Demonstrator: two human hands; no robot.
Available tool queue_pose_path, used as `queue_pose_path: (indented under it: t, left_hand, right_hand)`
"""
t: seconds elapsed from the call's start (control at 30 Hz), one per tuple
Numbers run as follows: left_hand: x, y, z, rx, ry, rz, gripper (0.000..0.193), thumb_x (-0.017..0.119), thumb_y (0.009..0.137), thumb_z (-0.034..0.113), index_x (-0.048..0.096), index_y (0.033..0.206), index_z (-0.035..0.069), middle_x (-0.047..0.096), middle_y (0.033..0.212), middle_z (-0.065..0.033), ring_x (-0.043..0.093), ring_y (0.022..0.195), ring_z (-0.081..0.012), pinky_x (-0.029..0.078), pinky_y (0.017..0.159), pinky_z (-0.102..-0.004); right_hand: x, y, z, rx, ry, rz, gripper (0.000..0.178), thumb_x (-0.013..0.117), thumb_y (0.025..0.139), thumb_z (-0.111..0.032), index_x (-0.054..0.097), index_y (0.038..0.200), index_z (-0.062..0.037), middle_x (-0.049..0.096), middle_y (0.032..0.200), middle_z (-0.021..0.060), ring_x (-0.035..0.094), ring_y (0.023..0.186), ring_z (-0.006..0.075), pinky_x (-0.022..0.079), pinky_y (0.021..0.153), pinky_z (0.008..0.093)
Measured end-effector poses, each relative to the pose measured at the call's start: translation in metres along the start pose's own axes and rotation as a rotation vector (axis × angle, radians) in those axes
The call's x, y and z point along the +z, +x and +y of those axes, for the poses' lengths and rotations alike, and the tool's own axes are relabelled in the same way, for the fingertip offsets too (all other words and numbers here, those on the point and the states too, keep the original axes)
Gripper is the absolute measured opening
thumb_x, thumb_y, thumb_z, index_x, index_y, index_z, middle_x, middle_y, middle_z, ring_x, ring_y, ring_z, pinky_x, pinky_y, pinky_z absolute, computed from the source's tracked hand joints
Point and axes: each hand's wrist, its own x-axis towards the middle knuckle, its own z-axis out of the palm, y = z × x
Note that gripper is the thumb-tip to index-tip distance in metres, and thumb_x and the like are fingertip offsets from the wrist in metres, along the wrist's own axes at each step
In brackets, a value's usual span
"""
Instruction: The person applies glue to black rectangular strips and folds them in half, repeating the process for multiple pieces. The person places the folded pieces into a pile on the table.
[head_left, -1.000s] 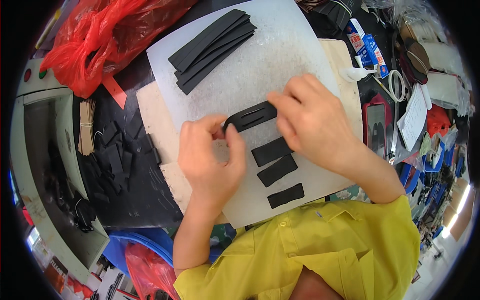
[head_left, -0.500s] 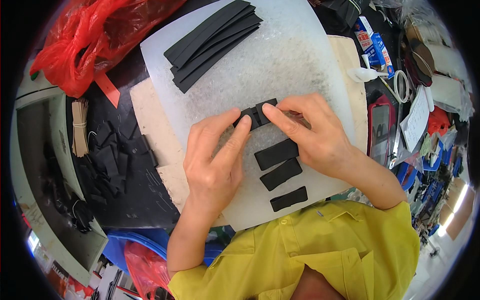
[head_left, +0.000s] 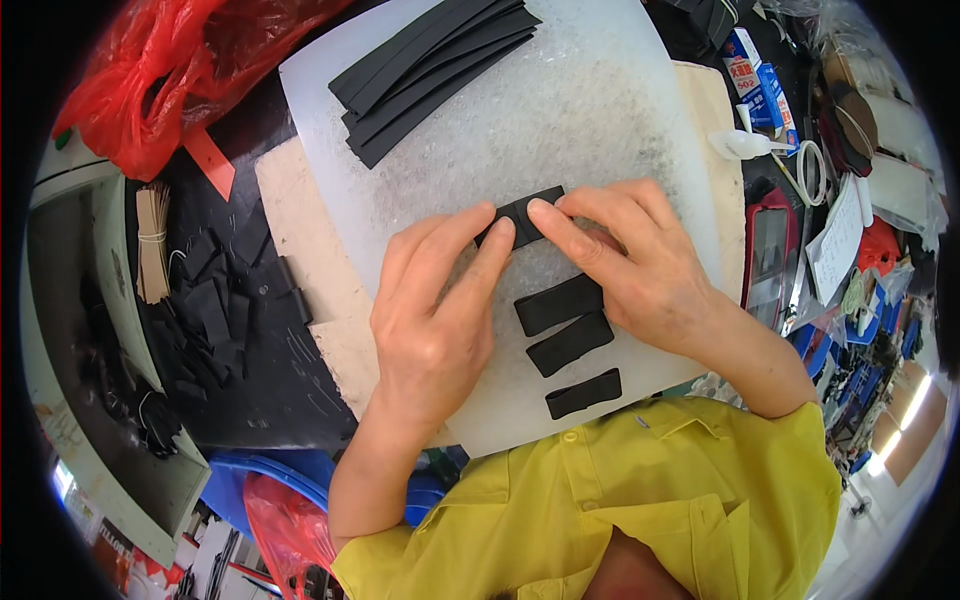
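Both my hands pinch one black strip, folded over with its two ends meeting near the middle, on the white translucent board. My left hand is closed on its left part, thumb and forefinger pressing down. On its right part, my right hand grips with thumb and fingers. Three folded black strip loops lie nearer to me: an upper loop, a middle loop and a lower loop. At the far side of the board, flat black strips are fanned in a pile.
Left of the board lie a heap of black pieces, a tied tan bundle and a red plastic bag. To the right are a white glue bottle, blue boxes, a red-edged phone and a written sheet.
The gap between the folded strip's ends has closed under my fingers. Both hands stay on the strip. The whole view has shifted slightly.
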Motion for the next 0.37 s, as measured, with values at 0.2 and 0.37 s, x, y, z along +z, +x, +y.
queue_pose_path:
  t: [0.2,0.37]
  left_hand:
    - [-0.008,0.003,0.006,0.080,0.159,-0.158,0.034,0.072,0.070,-0.008,0.073,0.104,-0.008,0.066,0.115,-0.0176,0.065,0.099,-0.0313,0.056,0.078,-0.0382]
    - [-0.014,0.003,0.008,0.149,0.257,-0.239,0.036,0.071,0.075,-0.007,0.070,0.110,-0.011,0.064,0.120,-0.0206,0.064,0.104,-0.0338,0.057,0.079,-0.0384]
  right_hand:
    - [-0.002,0.001,-0.002,0.010,-0.039,-0.035,0.046,0.067,0.074,0.002,0.068,0.120,0.0030,0.063,0.112,0.0076,0.056,0.093,0.0250,0.049,0.077,0.0358]
    - [-0.012,0.010,-0.008,-0.008,-0.140,-0.140,0.039,0.071,0.080,-0.002,0.068,0.119,0.0010,0.061,0.131,0.0110,0.059,0.108,0.0274,0.049,0.084,0.0417]
